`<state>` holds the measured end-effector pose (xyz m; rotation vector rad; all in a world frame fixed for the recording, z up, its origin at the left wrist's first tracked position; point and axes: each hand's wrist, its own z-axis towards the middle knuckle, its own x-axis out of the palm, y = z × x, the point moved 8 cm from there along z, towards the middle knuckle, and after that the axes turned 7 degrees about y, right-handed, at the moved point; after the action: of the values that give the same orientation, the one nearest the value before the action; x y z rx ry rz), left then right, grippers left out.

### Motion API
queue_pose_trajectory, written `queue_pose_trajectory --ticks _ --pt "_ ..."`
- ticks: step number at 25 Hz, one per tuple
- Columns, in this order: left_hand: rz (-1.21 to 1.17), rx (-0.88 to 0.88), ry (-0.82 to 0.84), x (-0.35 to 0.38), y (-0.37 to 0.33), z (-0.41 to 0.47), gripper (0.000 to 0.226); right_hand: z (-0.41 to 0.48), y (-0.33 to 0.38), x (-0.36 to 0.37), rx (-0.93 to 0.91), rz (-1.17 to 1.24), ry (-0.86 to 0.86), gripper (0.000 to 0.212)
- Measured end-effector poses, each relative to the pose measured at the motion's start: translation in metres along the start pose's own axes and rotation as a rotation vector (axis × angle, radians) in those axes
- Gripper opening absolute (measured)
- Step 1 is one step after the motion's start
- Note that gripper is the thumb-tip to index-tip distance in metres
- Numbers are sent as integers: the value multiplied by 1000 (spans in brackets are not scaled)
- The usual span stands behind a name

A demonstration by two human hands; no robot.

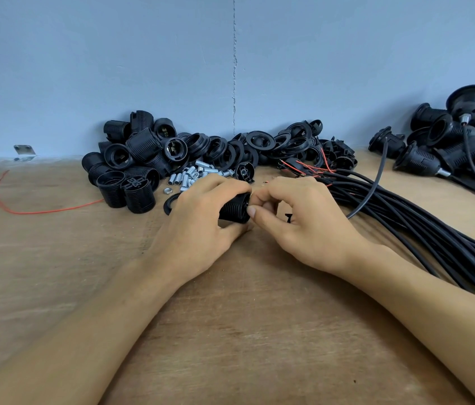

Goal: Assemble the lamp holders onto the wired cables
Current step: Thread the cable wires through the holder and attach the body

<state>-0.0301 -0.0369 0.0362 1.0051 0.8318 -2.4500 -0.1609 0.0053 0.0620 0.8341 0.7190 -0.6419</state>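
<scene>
The left hand grips a black threaded lamp holder, held sideways low over the worktop. The right hand, fingers curled, pinches at the holder's right end. A bundle of black cables lies just beside that hand.

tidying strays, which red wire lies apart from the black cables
The long red wire curving at far left; the other red ends poke from or hug the black cable bundle.

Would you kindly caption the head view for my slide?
Left hand grips a threaded lamp holder; right hand pinches its end.
</scene>
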Motion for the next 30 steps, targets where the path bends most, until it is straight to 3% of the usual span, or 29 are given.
queue_pose_trajectory --ticks 6,15,24,30 --pt "142 22 -51 -5 -1 1 47 -1 -17 8 191 250 39 19" --pt "56 -38 -16 -2 2 1 45 -3 -9 3 132 69 -44 7" --pt "93 5 10 0 -3 2 52 0 -17 7 197 192 74 16" --pt "35 -39 21 1 2 2 50 -1 -15 5 141 163 16 12"
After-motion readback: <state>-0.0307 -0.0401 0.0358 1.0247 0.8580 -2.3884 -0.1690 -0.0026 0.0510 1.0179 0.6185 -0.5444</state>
